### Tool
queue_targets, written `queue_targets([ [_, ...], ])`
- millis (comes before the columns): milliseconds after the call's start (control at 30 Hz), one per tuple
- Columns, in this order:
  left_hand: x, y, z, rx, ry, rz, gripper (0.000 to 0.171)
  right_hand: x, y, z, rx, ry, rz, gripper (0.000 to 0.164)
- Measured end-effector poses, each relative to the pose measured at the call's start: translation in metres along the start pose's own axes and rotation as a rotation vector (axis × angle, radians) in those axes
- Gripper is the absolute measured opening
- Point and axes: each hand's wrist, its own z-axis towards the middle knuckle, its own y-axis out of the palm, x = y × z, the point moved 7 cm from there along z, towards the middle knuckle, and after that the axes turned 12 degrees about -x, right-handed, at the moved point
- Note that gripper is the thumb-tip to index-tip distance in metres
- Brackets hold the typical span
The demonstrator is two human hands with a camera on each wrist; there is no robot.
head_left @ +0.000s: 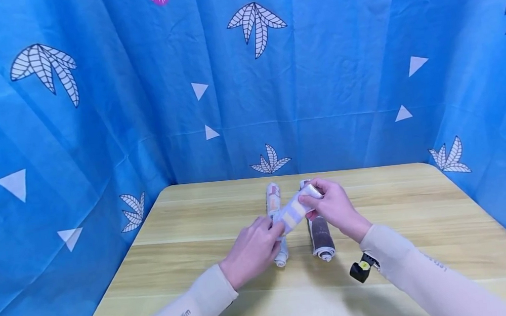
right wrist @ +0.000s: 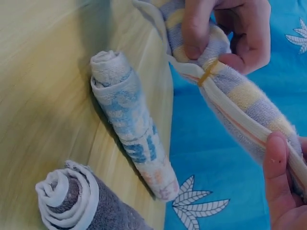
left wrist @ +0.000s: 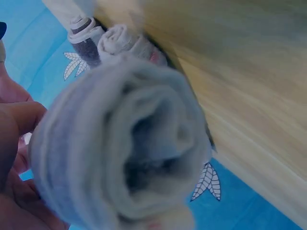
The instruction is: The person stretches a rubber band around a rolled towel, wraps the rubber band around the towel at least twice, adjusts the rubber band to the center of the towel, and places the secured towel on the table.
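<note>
A rolled towel with purple and yellow stripes (head_left: pixel 294 214) is held up above the table between both hands. My left hand (head_left: pixel 252 250) grips its nearer part, and my right hand (head_left: pixel 334 207) pinches the far end between thumb and fingers. In the right wrist view a thin yellowish band (right wrist: pixel 207 73) circles the roll close to the left fingertips, and a pale hem runs along its side. The left wrist view looks into the roll's spiral end (left wrist: pixel 153 148), which is blurred. Beneath it, a white rolled towel with blue and orange print (right wrist: pixel 129 120) lies on the table.
Right of the white roll lies a dark grey-brown rolled towel (head_left: pixel 321 235) with white edges, roughly parallel to it. Both rest on a light wood table (head_left: pixel 187 235). Blue curtains (head_left: pixel 340 68) with leaf prints hang behind and at both sides.
</note>
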Motion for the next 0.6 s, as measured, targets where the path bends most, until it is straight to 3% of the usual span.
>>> queue_targets([
  [133, 0.001, 0.004, -0.002, -0.006, 0.029, 0.005, 0.023, 0.002, 0.002, -0.002, -0.005, 0.014, -0.008, 0.028],
  [233, -0.003, 0.007, -0.003, -0.034, 0.028, -0.042, 0.020, 0.005, 0.003, -0.003, -0.011, 0.025, -0.016, 0.027],
  [400, -0.012, 0.013, -0.003, -0.091, -0.061, -0.150, 0.022, 0.005, 0.003, -0.003, -0.010, 0.024, -0.024, 0.028],
  [533, -0.017, 0.016, -0.002, -0.086, -0.129, -0.183, 0.029, 0.001, 0.003, -0.005, -0.010, 0.014, -0.026, 0.030],
  [600, -0.021, 0.017, -0.002, -0.084, -0.164, -0.253, 0.029, -0.001, 0.004, -0.006, -0.016, 0.013, -0.026, 0.032],
])
